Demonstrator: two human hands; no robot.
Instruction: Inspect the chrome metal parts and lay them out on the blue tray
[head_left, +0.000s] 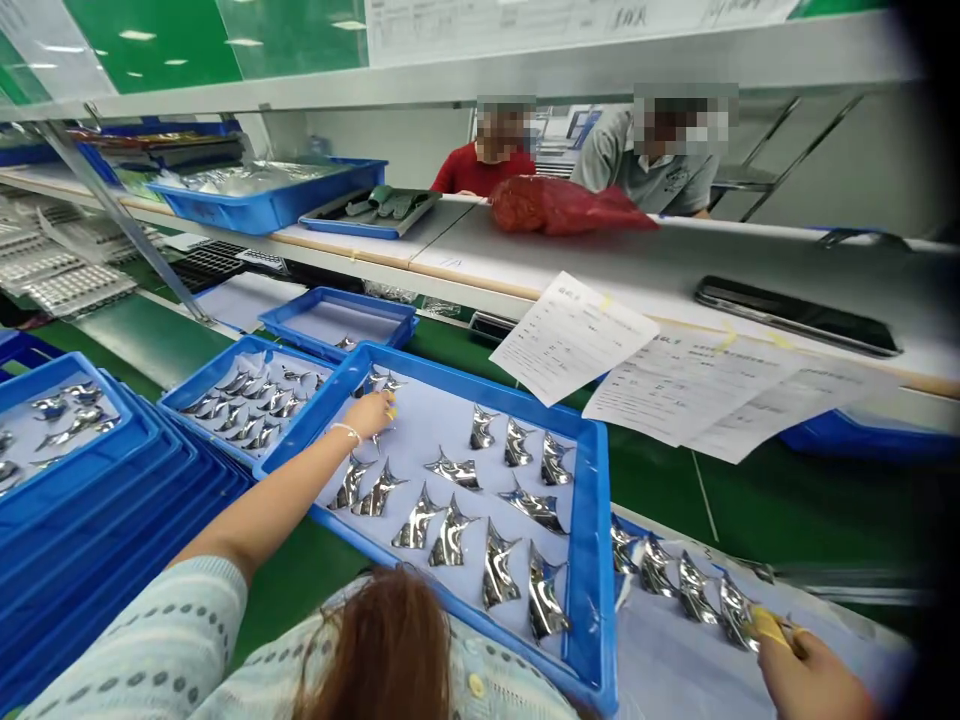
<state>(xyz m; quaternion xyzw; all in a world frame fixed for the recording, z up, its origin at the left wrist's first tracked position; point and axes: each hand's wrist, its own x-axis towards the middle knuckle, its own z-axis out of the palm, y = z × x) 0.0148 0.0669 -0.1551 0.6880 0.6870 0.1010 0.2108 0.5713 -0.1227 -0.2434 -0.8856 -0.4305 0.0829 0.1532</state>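
Note:
My left hand [370, 414], with yellow covers on its fingertips, reaches into the far left of a large blue tray [606, 560]. Its fingers are drawn together, and what they hold is hidden. Shiny curved metal pieces [386, 382] lie just beyond the fingers, and part of another shows beneath the hand. At the lower right, my right hand [806, 668] pinches the near end of a shiny curved metal piece [735, 605], also with yellow fingertip covers. That piece is at the end of a row of similar ones on a pale sheet. More pointed metal pieces [499, 565] lie spaced across the large tray.
A smaller blue tray [169, 402] of metal pieces adjoins on the left, beside stacked blue trays [142, 500]. Paper sheets [574, 335] hang from the shelf ahead, where a phone [799, 315] and a red bag [555, 205] lie. Two people sit beyond it.

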